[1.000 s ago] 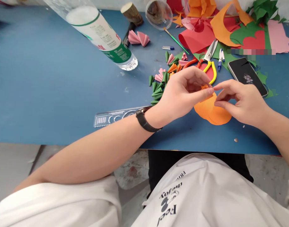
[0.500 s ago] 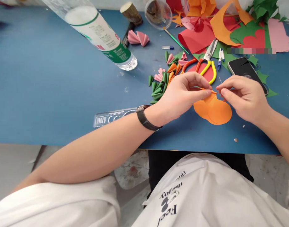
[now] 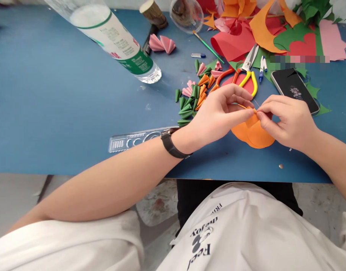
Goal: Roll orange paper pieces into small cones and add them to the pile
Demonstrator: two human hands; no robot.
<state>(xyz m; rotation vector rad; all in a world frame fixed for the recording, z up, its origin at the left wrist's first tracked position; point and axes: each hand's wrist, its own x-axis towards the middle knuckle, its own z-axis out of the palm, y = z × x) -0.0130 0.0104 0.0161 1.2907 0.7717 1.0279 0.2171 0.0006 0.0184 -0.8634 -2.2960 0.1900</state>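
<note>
Several rounded orange paper pieces (image 3: 257,136) overlap over the blue table, below my hands. My left hand (image 3: 219,111) is closed in a pinch at the upper end of the orange paper, with a folded or rolled bit at its fingertips. My right hand (image 3: 286,118) is also pinched, its fingertips touching the orange paper beside the left fingertips. A thin, pale, needle-like stick (image 3: 256,102) pokes up from the right fingers; its lower end is hidden. Just beyond lie scissors (image 3: 248,75) with red and yellow handles, and small green, pink and orange paper cones (image 3: 187,107).
A phone (image 3: 296,90) lies beyond my right hand, near pens (image 3: 262,69). Coloured paper scraps (image 3: 303,41) fill the back right. A water bottle (image 3: 133,56) stands at left, a clear cup (image 3: 187,15) behind. A stencil ruler (image 3: 130,141) lies partly under my left forearm.
My right hand has moved left, so its fingertips now meet the orange paper at the left fingertips. The left hand keeps its pinch. The phone screen has lit up.
</note>
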